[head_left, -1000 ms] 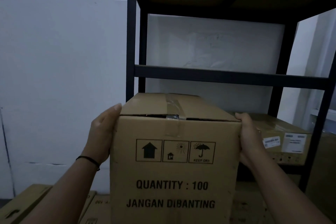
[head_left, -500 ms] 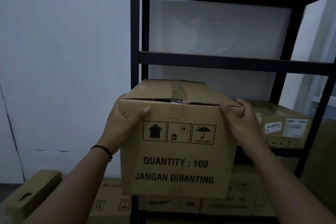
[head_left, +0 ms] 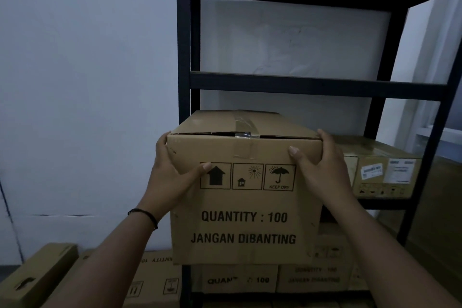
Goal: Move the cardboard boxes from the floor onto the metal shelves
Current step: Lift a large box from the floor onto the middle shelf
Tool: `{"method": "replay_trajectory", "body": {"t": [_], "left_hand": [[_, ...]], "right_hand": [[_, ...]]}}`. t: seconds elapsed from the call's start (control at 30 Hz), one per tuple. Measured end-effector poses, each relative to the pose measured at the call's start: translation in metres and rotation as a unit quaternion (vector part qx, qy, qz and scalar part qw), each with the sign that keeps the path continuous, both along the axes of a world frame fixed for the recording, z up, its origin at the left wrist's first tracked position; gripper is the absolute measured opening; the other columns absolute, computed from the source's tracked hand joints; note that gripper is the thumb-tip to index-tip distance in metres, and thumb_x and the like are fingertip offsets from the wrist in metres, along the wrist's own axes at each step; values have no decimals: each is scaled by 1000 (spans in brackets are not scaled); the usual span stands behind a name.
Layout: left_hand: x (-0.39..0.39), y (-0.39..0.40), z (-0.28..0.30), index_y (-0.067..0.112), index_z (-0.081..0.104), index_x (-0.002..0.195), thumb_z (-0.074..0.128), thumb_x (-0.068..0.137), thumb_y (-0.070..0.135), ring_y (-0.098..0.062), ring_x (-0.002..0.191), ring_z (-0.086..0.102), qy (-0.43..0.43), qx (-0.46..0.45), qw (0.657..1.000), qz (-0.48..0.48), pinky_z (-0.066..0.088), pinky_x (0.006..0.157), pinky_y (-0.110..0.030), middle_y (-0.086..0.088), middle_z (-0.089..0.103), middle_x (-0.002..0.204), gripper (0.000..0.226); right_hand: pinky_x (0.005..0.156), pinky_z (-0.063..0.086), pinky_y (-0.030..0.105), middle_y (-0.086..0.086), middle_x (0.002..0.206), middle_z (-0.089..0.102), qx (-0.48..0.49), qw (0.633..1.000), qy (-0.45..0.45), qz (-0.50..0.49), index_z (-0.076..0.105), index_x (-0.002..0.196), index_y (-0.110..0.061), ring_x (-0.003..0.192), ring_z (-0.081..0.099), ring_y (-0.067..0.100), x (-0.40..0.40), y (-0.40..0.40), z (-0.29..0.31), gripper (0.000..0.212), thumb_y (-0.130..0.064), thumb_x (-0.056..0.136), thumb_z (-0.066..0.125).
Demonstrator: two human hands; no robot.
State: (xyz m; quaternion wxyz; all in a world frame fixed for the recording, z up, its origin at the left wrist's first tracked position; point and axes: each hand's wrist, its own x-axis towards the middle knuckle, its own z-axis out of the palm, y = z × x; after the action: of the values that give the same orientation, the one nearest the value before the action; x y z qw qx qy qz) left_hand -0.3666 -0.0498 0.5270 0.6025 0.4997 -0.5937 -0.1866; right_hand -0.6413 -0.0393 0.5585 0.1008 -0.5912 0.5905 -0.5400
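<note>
I hold a tall cardboard box printed "QUANTITY : 100" and "JANGAN DIBANTING" in front of the black metal shelf unit. My left hand grips its upper left corner, thumb on the front face. My right hand grips the upper right corner the same way. The box's far end reaches past the left front post, into the middle shelf bay. Whether its bottom rests on the shelf is hidden.
A flatter labelled box sits on the same shelf to the right. More printed boxes fill the level below. Loose boxes lie on the floor at lower left. A white wall stands to the left.
The box has moved forward and away from me toward the shelf bay. Both hands shifted from the box's sides to its upper front corners.
</note>
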Motion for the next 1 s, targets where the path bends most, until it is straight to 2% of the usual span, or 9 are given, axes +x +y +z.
{"method": "replay_trajectory", "body": {"t": [0.13,0.23,0.3,0.43,0.53,0.6,0.67,0.83,1.0], "left_hand": [[-10,-13,-1,39,26,139,78,70,44,-10,116,41,-15,-48,998,34,46,86,-31,14,40,129,87],[-18,-26,-4,30,23,142,76,74,40,-9,112,40,12,-37,998,54,43,77,-22,13,37,124,87],[-21,-38,-5,28,21,142,75,76,40,-11,112,41,14,-29,998,49,43,80,-26,9,37,128,86],[-23,-67,-5,32,16,143,72,78,42,-18,123,40,-6,-22,999,45,45,95,-41,1,35,141,86],[-29,-88,-9,40,2,146,72,77,45,-25,133,35,-14,-15,998,58,41,104,-52,-4,24,151,99],[-35,-100,-9,40,-8,148,71,78,44,-25,138,28,-32,-18,996,82,35,107,-50,-4,16,155,106],[-42,-113,-8,36,-9,150,71,79,44,-25,139,24,-51,-24,992,111,33,108,-49,-3,13,154,107],[-55,-141,-4,30,-2,152,73,80,37,-26,139,24,-104,-41,977,180,31,109,-47,-10,19,153,104],[-60,-172,-3,28,7,152,74,78,39,-26,147,11,-192,-42,955,222,24,113,-49,0,-1,162,101]], "right_hand": [[110,32,43,6,159,16,31,999,24,-4,4,154,-34,143,25,25,-5,-16,-3,84,-54,90,55],[114,30,44,4,160,17,52,996,69,16,-5,152,-37,144,23,23,-18,-31,-3,83,-50,93,52],[112,33,43,3,158,24,50,995,80,17,-1,153,-37,142,28,23,-27,-43,-3,83,-49,92,54],[100,42,39,6,147,42,30,995,96,13,23,151,-32,130,43,23,-40,-69,0,75,-49,89,60],[96,41,35,5,146,43,34,991,128,22,25,151,-33,128,44,22,-50,-92,4,70,-47,91,58],[100,39,34,4,148,42,31,988,146,33,25,151,-33,132,42,22,-57,-109,8,68,-44,92,58],[105,37,34,4,149,42,26,986,158,38,29,150,-31,133,41,22,-65,-128,11,66,-43,92,60],[105,36,34,3,145,46,22,979,195,56,34,148,-30,131,43,22,-77,-170,13,63,-41,92,60],[98,37,32,3,140,49,9,976,208,60,36,148,-30,127,45,21,-84,-207,9,60,-41,93,58]]}}
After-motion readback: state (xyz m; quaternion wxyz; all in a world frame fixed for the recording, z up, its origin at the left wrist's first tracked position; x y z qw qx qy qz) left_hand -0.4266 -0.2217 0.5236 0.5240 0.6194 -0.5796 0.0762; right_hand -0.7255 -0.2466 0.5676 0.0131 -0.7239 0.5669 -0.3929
